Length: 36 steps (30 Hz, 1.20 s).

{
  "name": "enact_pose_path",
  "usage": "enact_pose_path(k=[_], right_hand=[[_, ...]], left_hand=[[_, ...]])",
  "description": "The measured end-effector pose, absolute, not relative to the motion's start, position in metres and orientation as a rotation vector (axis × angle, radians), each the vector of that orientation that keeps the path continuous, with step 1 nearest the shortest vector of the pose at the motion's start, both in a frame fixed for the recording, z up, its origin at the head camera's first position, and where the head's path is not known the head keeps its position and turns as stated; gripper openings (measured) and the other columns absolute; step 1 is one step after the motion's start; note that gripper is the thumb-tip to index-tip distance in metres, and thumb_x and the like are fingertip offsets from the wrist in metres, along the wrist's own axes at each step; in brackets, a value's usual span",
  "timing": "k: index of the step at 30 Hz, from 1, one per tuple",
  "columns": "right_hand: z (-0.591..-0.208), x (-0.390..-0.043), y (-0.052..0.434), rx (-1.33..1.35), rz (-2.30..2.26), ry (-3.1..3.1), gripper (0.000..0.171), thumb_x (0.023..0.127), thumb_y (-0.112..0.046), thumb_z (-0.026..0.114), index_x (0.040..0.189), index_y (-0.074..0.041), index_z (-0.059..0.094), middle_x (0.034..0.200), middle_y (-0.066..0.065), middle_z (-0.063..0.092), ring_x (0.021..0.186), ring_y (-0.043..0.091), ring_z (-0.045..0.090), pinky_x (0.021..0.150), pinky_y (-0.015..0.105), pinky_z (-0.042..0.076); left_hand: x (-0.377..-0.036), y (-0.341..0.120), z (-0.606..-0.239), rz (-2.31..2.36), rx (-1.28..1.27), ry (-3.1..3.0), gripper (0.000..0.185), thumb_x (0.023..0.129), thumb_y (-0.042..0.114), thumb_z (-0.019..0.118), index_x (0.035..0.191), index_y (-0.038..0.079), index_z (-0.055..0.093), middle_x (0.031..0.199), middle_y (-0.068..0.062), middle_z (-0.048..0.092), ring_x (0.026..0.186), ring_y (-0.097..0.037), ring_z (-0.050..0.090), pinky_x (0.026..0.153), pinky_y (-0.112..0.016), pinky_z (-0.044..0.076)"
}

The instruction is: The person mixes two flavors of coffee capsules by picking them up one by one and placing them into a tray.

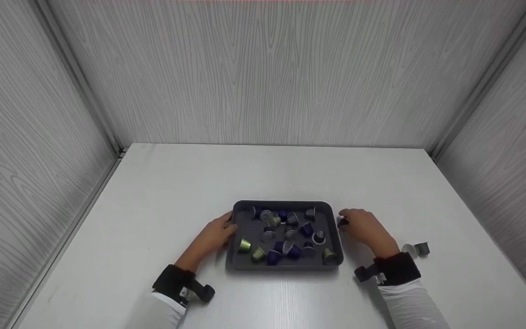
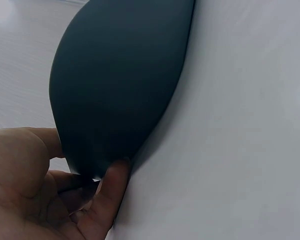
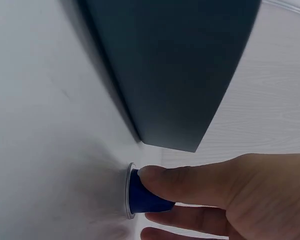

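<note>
A dark grey rectangular tray [image 1: 286, 267] sits in the middle of the table and holds several coffee capsules. Blue capsules [image 1: 307, 229], green capsules [image 1: 244, 245] and grey ones lie scattered in it. My left hand [image 1: 215, 233] grips the tray's left side; in the left wrist view its fingertips press on the tray's outer wall [image 2: 120, 85]. Just off the tray's right side, my right hand [image 1: 365, 227] pinches a blue coffee capsule [image 3: 146, 195] between thumb and fingers. The capsule's silver rim faces the white table surface, close to the tray wall.
Two capsules, one showing its pale lid [image 1: 410, 250] and one grey [image 1: 423, 248], lie on the white table [image 1: 185, 183] beyond the right wrist. Grey wood-grain panels [image 1: 267, 73] stand at the back and both sides.
</note>
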State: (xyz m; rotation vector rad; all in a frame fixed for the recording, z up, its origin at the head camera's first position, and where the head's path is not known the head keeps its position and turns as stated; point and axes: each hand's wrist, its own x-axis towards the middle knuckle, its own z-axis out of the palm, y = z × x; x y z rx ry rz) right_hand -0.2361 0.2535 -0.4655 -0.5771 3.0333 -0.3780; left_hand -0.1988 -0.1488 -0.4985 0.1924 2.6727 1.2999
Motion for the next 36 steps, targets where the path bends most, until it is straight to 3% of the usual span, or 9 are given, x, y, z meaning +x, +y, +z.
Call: enact_pose_path(k=[6, 10, 16, 21, 29, 36], right_hand=[[-0.466, -0.237, 0.253, -0.592, -0.388, 3.047, 0.012, 0.084, -0.007, 0.072, 0.096, -0.004, 0.071, 0.084, 0.008, 0.069, 0.076, 0.029, 0.062, 0.072, 0.047, 0.049], [-0.467, -0.237, 0.252, -0.602, -0.406, 3.071, 0.007, 0.086, -0.008, 0.071, 0.093, -0.006, 0.071, 0.081, 0.005, 0.068, 0.073, 0.028, 0.062, 0.070, 0.046, 0.050], [-0.466, -0.237, 0.248, -0.617, -0.467, 3.108, 0.015, 0.094, -0.012, 0.064, 0.105, -0.002, 0.068, 0.087, 0.008, 0.065, 0.083, 0.030, 0.062, 0.075, 0.050, 0.049], [-0.465, -0.235, 0.246, -0.668, -0.541, 3.150, 0.024, 0.093, -0.011, 0.065, 0.115, 0.000, 0.066, 0.095, 0.011, 0.062, 0.086, 0.030, 0.062, 0.076, 0.050, 0.049], [-0.460, -0.231, 0.238, -0.710, -0.642, 3.239, 0.027, 0.087, -0.008, 0.072, 0.112, -0.001, 0.067, 0.097, 0.011, 0.064, 0.084, 0.026, 0.063, 0.073, 0.043, 0.051], [-0.456, -0.225, 0.228, -0.666, -0.698, 3.345, 0.034, 0.087, -0.011, 0.074, 0.117, 0.002, 0.066, 0.104, 0.015, 0.066, 0.084, 0.025, 0.062, 0.072, 0.041, 0.051]], left_hand=[[-0.199, -0.149, -0.499, 1.290, 0.203, 2.685, 0.054, 0.101, 0.022, 0.049, 0.151, 0.005, 0.037, 0.145, -0.019, 0.047, 0.132, -0.034, 0.044, 0.106, -0.049, 0.034], [-0.200, -0.150, -0.501, 1.256, 0.219, 2.698, 0.055, 0.101, 0.022, 0.048, 0.151, 0.004, 0.036, 0.145, -0.020, 0.046, 0.132, -0.034, 0.043, 0.106, -0.049, 0.034], [-0.200, -0.149, -0.501, 1.248, 0.215, 2.702, 0.056, 0.100, 0.023, 0.048, 0.151, 0.004, 0.036, 0.144, -0.020, 0.047, 0.122, -0.031, 0.051, 0.102, -0.048, 0.038], [-0.201, -0.149, -0.500, 1.263, 0.210, 2.702, 0.055, 0.100, 0.022, 0.048, 0.151, 0.004, 0.036, 0.143, -0.019, 0.048, 0.122, -0.030, 0.051, 0.103, -0.048, 0.037], [-0.201, -0.149, -0.502, 1.278, 0.225, 2.703, 0.055, 0.100, 0.023, 0.049, 0.150, 0.006, 0.038, 0.142, -0.018, 0.050, 0.112, -0.028, 0.054, 0.099, -0.047, 0.040], [-0.202, -0.149, -0.503, 1.264, 0.223, 2.708, 0.054, 0.100, 0.021, 0.049, 0.150, 0.005, 0.039, 0.142, -0.020, 0.049, 0.121, -0.031, 0.052, 0.102, -0.049, 0.038]])
